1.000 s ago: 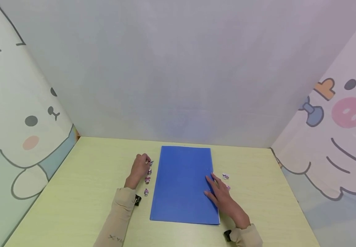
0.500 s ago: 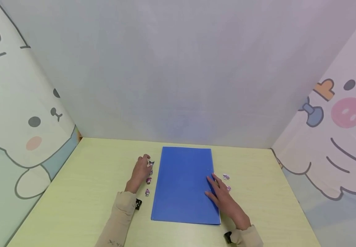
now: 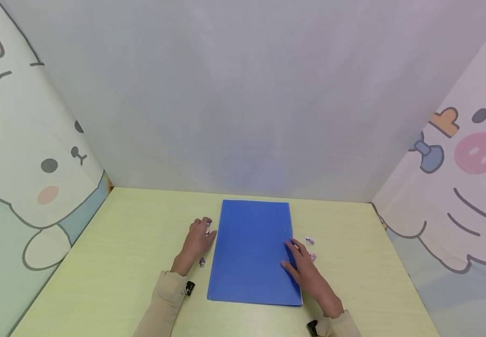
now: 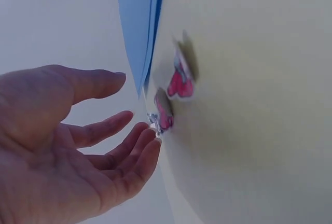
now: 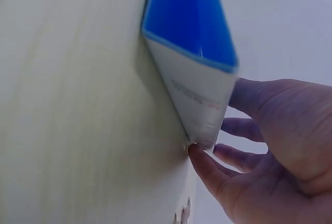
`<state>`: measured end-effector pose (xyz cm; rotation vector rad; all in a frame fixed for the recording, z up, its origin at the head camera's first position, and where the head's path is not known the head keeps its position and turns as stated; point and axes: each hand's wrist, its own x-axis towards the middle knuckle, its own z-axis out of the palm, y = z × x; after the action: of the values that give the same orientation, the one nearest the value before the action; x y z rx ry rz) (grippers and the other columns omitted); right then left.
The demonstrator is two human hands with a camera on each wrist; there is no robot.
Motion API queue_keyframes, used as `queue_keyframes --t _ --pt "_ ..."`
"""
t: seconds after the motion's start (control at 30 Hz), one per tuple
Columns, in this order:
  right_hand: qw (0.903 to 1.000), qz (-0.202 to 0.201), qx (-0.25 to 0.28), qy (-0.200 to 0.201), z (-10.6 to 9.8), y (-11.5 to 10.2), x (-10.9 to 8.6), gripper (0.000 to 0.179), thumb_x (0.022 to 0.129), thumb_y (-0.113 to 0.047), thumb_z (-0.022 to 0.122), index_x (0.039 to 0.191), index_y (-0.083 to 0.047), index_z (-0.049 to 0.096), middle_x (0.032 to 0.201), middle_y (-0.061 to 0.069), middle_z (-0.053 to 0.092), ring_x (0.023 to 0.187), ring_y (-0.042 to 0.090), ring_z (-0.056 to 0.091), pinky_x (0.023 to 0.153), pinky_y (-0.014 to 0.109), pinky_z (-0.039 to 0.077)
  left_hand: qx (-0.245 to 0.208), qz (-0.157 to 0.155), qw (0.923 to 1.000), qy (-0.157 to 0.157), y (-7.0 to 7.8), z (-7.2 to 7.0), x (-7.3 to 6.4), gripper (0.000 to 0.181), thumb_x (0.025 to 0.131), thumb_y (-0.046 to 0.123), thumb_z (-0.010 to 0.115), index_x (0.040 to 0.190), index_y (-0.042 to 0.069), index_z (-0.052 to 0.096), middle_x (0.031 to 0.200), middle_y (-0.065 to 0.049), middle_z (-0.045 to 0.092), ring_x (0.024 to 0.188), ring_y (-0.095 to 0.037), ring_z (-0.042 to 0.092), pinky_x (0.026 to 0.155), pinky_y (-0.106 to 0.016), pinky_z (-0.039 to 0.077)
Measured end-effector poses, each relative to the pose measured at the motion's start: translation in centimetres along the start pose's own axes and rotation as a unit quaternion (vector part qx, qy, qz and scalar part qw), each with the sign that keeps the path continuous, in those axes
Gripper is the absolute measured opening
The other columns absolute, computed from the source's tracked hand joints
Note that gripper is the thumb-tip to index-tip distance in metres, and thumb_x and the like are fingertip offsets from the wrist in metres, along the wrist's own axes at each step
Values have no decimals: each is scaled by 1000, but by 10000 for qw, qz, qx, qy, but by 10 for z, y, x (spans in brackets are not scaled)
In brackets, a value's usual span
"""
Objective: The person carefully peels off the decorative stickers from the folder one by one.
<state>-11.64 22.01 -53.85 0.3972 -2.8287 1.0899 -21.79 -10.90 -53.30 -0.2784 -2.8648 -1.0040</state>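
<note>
A blue folder [image 3: 251,262] lies flat in the middle of the table; its pale side edge with small print shows in the right wrist view. Left of it runs a row of small cartoon-figure cutouts, one nearest me [image 3: 202,262], others partly hidden by my left hand [image 3: 194,244]. That hand hovers over the row with fingers loosely bent, nothing in them. In the left wrist view two pink cutouts [image 4: 180,85] [image 4: 164,115] stick up slightly from the table near the fingertips. My right hand [image 3: 310,276] rests on the folder's right edge, fingers spread on the cover, little finger beside the edge.
Right of the folder lie two more small cutouts, a pale one [image 3: 309,240] and a pink one [image 3: 313,257]. A plain cloth [image 3: 243,103] hangs behind the yellowish table [image 3: 141,215]. Cartoon-printed cloths flank both sides.
My left hand has let go of the farthest cutout on the left and has shifted slightly toward the folder, over the row. The right hand has stayed on the folder.
</note>
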Motion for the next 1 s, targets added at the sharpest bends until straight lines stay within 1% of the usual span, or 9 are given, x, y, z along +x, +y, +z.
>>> queue_keyframes --t 0.13,0.2,0.27,0.37,0.47,0.63,0.77,0.9,1.0 --pt "9996 260 133 38 2 3 -2 64 99 -13 69 151 9 37 151 34 36 134 51 45 103 62 44 44 215 9998 -29 4 1 -9 35 96 11 71 125 -5 60 112 -24 58 103 -38 57 82 -50 51" --pt "9990 410 188 60 2 4 -3 67 98 -13 70 151 9 35 147 34 39 121 45 54 97 56 50 2 316 9995 -33 6 2 -14 34 96 10 72 124 -5 60 111 -23 59 104 -39 57 84 -51 51" --pt "9978 603 260 58 1 3 -3 69 98 -14 71 152 8 34 143 33 41 107 35 57 87 46 54 -26 392 9992 -37 7 3 -18 34 96 11 71 124 -6 61 113 -25 59 107 -42 57 88 -53 51" --pt "9950 956 288 78 0 2 -5 71 97 -17 73 151 9 35 138 31 46 94 24 55 77 37 50 -38 544 9985 -2 8 6 -24 34 95 9 72 123 -7 62 113 -24 59 107 -40 57 89 -53 51" --pt "9899 1367 358 133 -2 -2 -7 70 97 -21 74 148 11 39 131 29 50 90 22 58 74 35 52 -128 743 9972 2 10 6 -30 34 95 7 73 122 -8 62 113 -23 58 104 -37 56 88 -51 52" --pt "9854 1656 190 350 -4 -7 -10 56 95 -23 76 131 14 52 104 17 60 81 19 58 70 33 52 -309 1089 9935 -80 17 4 -41 33 95 6 73 123 -9 62 118 -22 57 109 -37 57 91 -51 52" --pt "9834 1773 91 368 -5 -10 -12 39 95 -22 75 113 9 60 85 7 60 73 16 53 63 29 47 -385 1147 9920 -374 23 4 -50 37 97 7 70 128 -9 60 126 -24 56 118 -39 57 96 -53 50" --pt "9814 1886 193 315 -5 -11 -14 29 96 -22 74 98 3 60 79 4 57 70 15 50 61 27 43 -479 1123 9899 -727 26 5 -59 42 98 8 69 134 -10 58 132 -25 55 125 -41 55 101 -54 48" --pt "9815 1879 215 305 -5 -10 -14 28 96 -22 74 94 1 59 79 4 56 71 15 49 63 27 43 -575 1127 9877 -914 27 6 -65 44 99 9 69 136 -11 56 137 -28 52 130 -44 52 105 -57 45"
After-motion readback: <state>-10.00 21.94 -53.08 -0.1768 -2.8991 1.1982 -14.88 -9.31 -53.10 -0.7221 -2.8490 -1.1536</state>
